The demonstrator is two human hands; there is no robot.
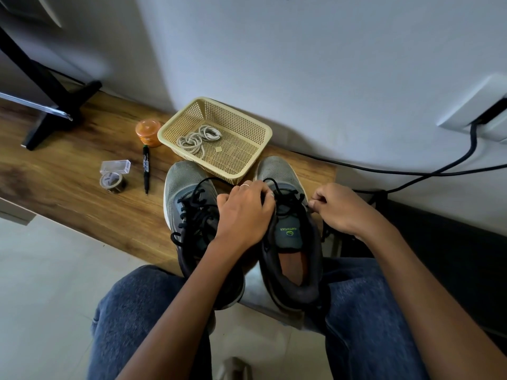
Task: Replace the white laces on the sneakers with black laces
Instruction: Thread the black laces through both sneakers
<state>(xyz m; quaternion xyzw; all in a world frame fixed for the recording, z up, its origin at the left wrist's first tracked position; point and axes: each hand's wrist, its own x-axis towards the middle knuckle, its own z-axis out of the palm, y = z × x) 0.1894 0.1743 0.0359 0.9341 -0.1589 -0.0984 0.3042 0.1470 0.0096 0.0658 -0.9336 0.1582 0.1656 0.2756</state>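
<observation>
Left hand (244, 212) and right hand (336, 208) (fingers curled) each pinch the black lace (285, 197) over the right sneaker (290, 242).

The person wears blue denim jeans (137, 319) — a mottled, slightly faded weave, loose over both knees at the near edge of view. Both forearms are bare, with no sleeves reaching them. The left hand (244, 215) carries one thin silver ring (245, 185) — the right hand (340, 207) shows none.
</observation>
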